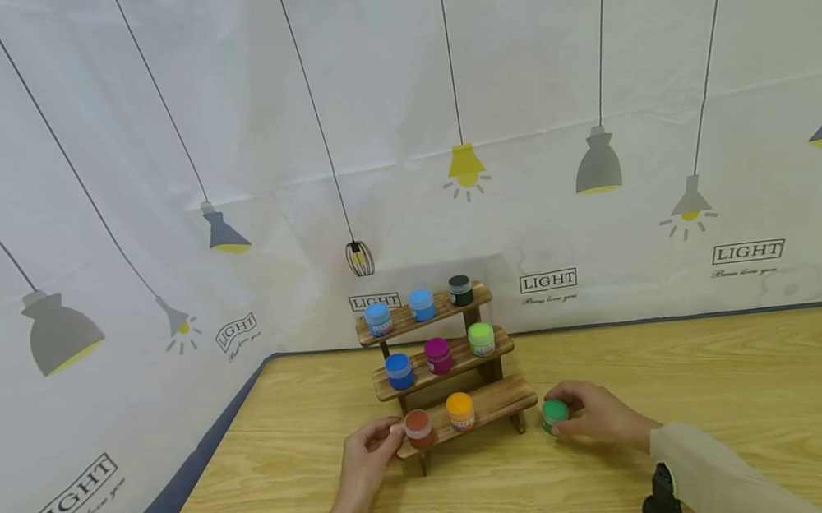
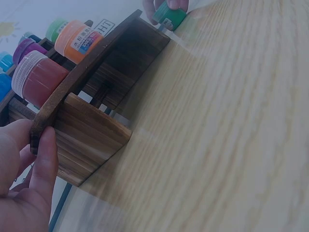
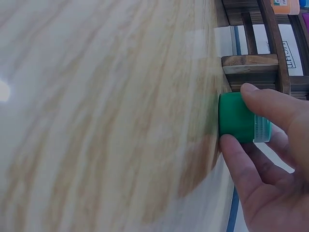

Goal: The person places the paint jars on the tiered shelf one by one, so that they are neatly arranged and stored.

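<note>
Between the thumb and fingers of my right hand (image 1: 600, 416) is a small jar of green paint (image 1: 555, 414), just right of the stand. In the right wrist view the green jar (image 3: 237, 117) is upright, its base at the tabletop. My left hand (image 1: 367, 461) pinches the left end of the bottom step of a three-tier wooden stand (image 1: 502, 396); the left wrist view shows thumb and finger on that step's edge (image 2: 43, 121). Beside those fingers sits a brown-red paint jar (image 1: 418, 427), with an orange jar (image 1: 460, 410) to its right.
On the middle tier stand a dark blue jar (image 1: 399, 371), a purple jar (image 1: 438, 355) and a light green jar (image 1: 482, 339). Two light blue jars (image 1: 421, 305) and a black jar (image 1: 460, 290) occupy the top tier. Behind the wooden table (image 1: 689, 362) hangs a lamp-printed sheet (image 1: 512, 73).
</note>
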